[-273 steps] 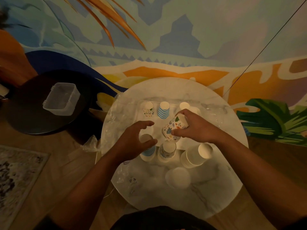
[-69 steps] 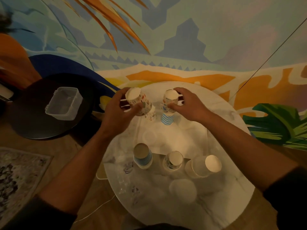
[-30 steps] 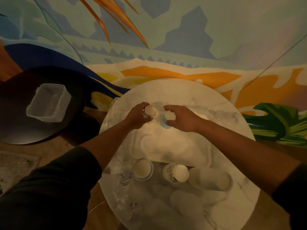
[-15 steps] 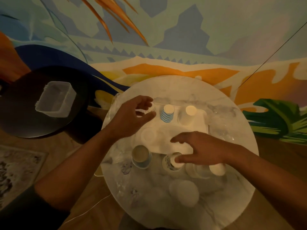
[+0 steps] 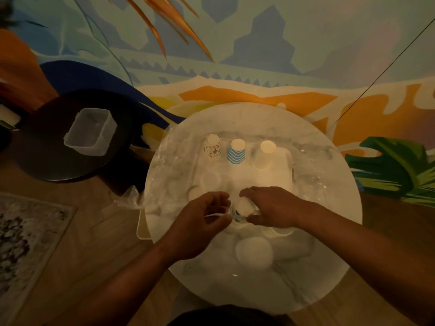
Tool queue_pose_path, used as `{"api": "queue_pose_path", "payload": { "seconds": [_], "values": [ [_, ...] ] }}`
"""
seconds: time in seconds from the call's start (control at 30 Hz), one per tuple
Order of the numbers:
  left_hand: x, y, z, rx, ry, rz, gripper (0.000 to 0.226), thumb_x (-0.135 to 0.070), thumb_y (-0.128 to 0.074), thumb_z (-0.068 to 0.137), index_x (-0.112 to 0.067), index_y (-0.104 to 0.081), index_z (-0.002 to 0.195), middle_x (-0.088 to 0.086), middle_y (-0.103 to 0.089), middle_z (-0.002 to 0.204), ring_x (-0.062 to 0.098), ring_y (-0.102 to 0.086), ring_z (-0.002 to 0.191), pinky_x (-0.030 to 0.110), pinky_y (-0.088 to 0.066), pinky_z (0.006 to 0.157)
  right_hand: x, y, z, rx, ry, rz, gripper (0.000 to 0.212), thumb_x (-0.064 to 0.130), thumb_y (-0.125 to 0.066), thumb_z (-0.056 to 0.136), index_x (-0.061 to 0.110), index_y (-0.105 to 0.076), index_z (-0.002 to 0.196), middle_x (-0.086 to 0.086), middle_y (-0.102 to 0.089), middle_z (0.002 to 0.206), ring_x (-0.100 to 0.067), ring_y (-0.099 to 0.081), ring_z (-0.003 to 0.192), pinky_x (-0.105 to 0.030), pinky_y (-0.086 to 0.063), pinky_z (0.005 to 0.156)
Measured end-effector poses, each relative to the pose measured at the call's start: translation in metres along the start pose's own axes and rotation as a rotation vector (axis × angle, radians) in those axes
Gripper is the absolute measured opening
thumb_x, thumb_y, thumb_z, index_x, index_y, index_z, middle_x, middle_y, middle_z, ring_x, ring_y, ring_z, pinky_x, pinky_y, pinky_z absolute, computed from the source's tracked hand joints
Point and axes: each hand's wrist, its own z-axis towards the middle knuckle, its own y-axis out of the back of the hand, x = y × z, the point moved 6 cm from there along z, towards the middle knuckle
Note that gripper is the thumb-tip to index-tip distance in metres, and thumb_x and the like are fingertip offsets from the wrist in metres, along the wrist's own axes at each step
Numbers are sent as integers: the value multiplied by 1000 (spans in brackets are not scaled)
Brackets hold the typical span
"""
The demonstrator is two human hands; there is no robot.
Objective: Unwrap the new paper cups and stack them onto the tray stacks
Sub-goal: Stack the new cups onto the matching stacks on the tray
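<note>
You are gripping a patterned cup (image 5: 240, 211) near the tray (image 5: 286, 171), right hand (image 5: 270, 208) fingers curled round it, left hand (image 5: 202, 215) pinching beside; likely lifting next onto the matching stack (image 5: 212, 147).

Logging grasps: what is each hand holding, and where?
Right hand grips a patterned cup round its upturned base; whether the left hand fingers hold anything cannot be told.

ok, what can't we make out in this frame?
Head view only:
- Cup between the hands: mostly covered by the right hand; print unreadable.
- Left hand: fingers curled; contents unclear, dim.
- Striped cup stack hidden under the left hand.
- White cups behind the right hand: count hidden.
- Wrap: clear, edges lost in low light.
</note>
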Motion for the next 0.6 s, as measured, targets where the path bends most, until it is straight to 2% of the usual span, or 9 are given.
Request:
{"api": "queue_pose_path", "payload": {
  "seconds": [0.13,0.23,0.3,0.4,0.47,0.6],
  "values": [
    [39,-30,5,90,93,158,76,-31,-79,87,-31,-35,149,-21,-50,138,-4,-55,114,15,-49,92,-2,21,-13,-72,-7,129,59,53,-69,87,31,-47,137,9,-58,132,-13,-57,116,-36,-48,97],
    [51,-51,14,88,72,189,73,-27,-81,85,-38,-32,139,-34,-43,125,-4,-50,112,3,-40,88,-3,38,-23,-119,3,182,55,53,-68,87,35,-49,136,15,-58,133,-8,-55,117,-32,-47,97],
    [56,-61,22,53,32,188,77,-25,-83,82,-40,-34,139,-33,-46,126,-11,-49,112,-1,-36,88,-3,50,-30,-149,7,198,57,53,-66,87,36,-48,138,17,-57,135,-7,-55,119,-30,-46,98],
    [64,-70,37,-18,-4,196,86,-30,-85,78,-33,-34,148,-17,-49,145,-1,-47,129,14,-37,104,0,70,-42,-216,-5,223,53,46,-69,87,35,-51,136,18,-60,131,-5,-57,114,-30,-49,94],
    [65,-73,46,-79,-35,212,85,-34,-84,77,-29,-38,149,-13,-52,146,2,-49,131,26,-43,109,0,80,-51,-258,-15,242,51,40,-71,87,35,-53,134,17,-62,128,-4,-57,110,-27,-50,91],
    [65,-74,57,-172,-65,202,66,-35,-82,80,-27,-52,138,-11,-63,133,7,-59,121,40,-52,101,-7,88,-64,-334,-63,288,55,36,-72,86,33,-52,137,15,-61,130,-3,-57,109,-18,-47,84]
  ]
}}
